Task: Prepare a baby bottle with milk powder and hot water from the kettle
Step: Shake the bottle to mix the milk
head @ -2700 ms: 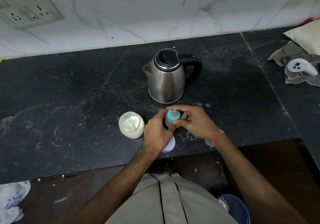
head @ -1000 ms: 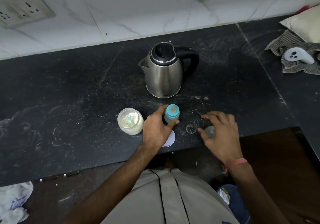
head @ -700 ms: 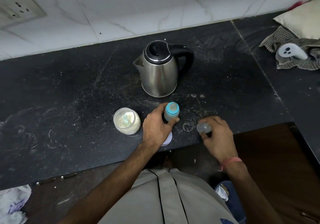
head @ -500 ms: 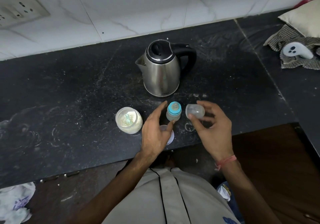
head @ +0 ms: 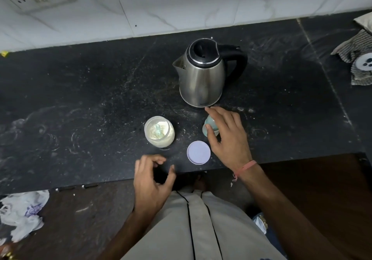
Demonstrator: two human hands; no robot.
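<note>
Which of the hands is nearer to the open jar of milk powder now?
Left. The left hand hovers just below the powder jar, not touching; the right hand is farther right, on the baby bottle.

Kettle (head: 202,78) base print: small dark mark, too blurred to read.
Other surfaces: no legible text, numbers or signs.

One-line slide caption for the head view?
Right hand grips the small teal-collared baby bottle before the steel kettle; left hand hovers empty.
</note>
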